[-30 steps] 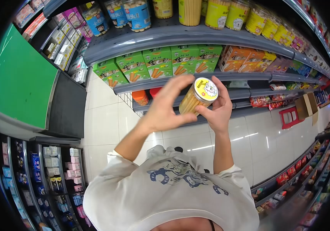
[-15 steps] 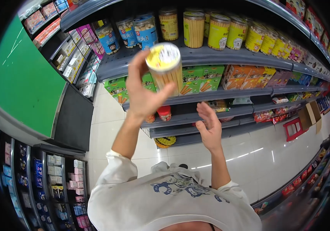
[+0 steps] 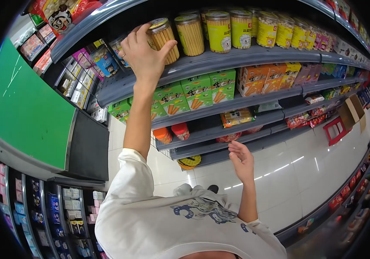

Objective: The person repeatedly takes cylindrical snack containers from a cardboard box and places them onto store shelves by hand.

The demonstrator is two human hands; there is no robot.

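My left hand (image 3: 144,54) reaches up to the upper shelf (image 3: 219,60), its fingers and thumb closed round a clear jar of biscuit sticks (image 3: 164,39) that leans slightly. To the right of it stands another jar of biscuit sticks (image 3: 190,34), and beyond that a yellow-labelled jar (image 3: 218,36). Blue-labelled jars (image 3: 104,62) are on the left, one of them partly covered by my left hand. Lower down, over the floor in front of the bottom shelves, my right hand (image 3: 242,160) hangs with nothing in it, fingers loosely bent and thumb apart.
Below the upper shelf sit green boxes (image 3: 196,93) and orange boxes (image 3: 254,80). Red-lidded jars (image 3: 180,131) stand on a lower shelf. A green panel (image 3: 29,108) rises at the left. A red stool (image 3: 336,131) and a cardboard box (image 3: 352,113) are on the right.
My left hand has carried the jar up and left from in front of the shelves to the upper shelf beside the other jars. My right hand has dropped lower.
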